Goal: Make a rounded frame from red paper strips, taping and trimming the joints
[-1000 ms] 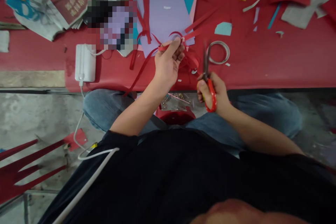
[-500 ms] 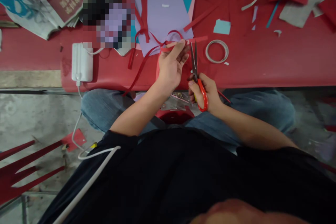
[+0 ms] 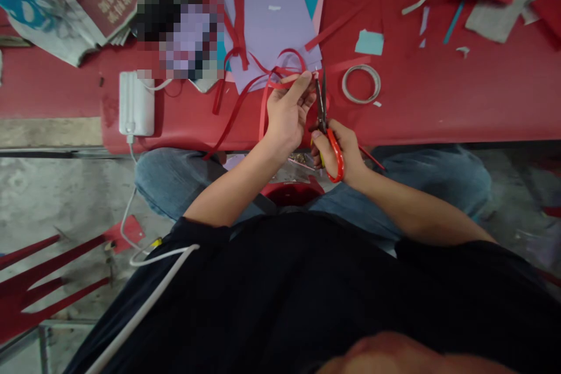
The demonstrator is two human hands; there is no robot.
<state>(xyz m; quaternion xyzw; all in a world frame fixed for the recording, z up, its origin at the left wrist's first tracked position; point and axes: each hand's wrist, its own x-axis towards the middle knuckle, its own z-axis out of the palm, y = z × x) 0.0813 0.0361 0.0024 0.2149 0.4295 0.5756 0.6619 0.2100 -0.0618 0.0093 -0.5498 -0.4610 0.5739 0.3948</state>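
Trailing in loops over the near edge of the red tabletop [image 3: 438, 105], a red paper strip [image 3: 263, 106] is pinched between the thumb and fingertips of the left hand [image 3: 287, 111], which is closed on it just above a lilac sheet [image 3: 272, 17]. A pair of scissors [image 3: 323, 106] with red handles is gripped by the right hand [image 3: 339, 149], closed around the handles, so that most of the loops and the fingers inside them are hidden. The blades are pointed away from the person, with their tips right beside the left fingertips; the two blades can be seen slightly apart, but whether the strip lies between them cannot be made out. The far ends of the strip are lost among other red strips on the lilac sheet. A ring of tape [image 3: 361, 83] is seen just to the right of the blades, and a white box [image 3: 136, 104] with a cable well to the left. A patch beside the newspapers [image 3: 79, 6] is blurred out, and the tabletop is cut off at the upper edge.
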